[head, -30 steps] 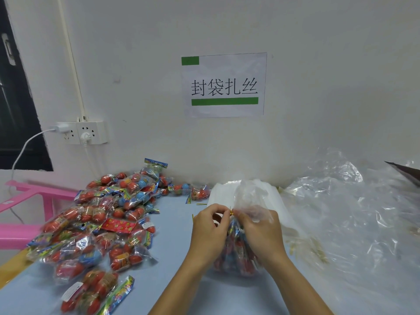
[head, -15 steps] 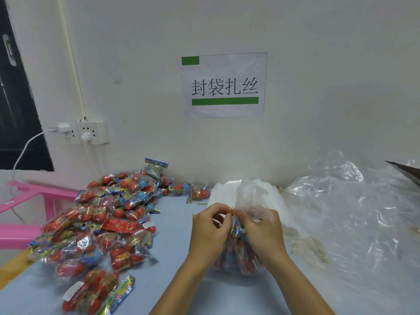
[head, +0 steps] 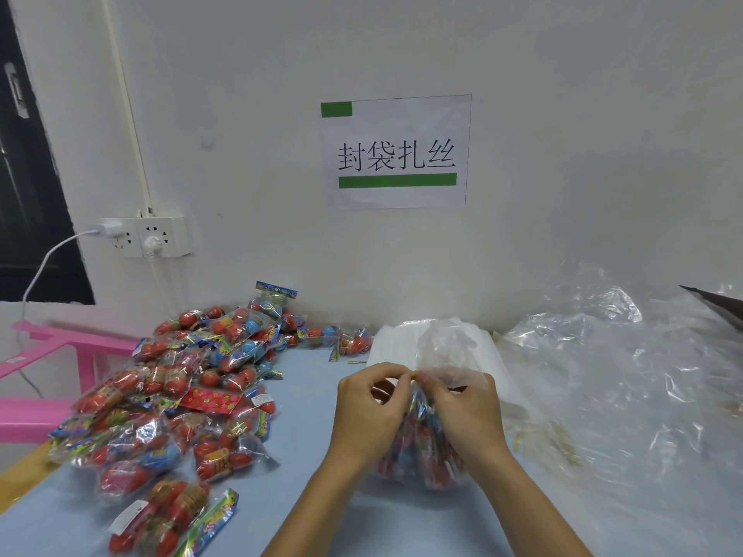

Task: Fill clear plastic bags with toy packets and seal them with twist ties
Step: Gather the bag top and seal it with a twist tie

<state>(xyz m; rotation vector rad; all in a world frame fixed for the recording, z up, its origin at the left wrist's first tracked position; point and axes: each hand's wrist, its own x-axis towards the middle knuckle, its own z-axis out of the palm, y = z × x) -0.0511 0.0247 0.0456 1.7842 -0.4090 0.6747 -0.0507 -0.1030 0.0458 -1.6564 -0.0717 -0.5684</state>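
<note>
With the right hand [head: 468,412] gripping the filled bag [head: 422,448] neck, the left hand [head: 372,408] pinching the twist tie [head: 413,375] at 12 o'clock should wind it tightly.

Your left hand [head: 372,412] and right hand [head: 466,412] pinch the gathered neck of a filled clear bag [head: 422,456] on the blue table [head: 305,416]. A gold twist tie [head: 411,375] shows between your fingertips. Loose toy packets [head: 181,396] lie heaped to your left.
</note>
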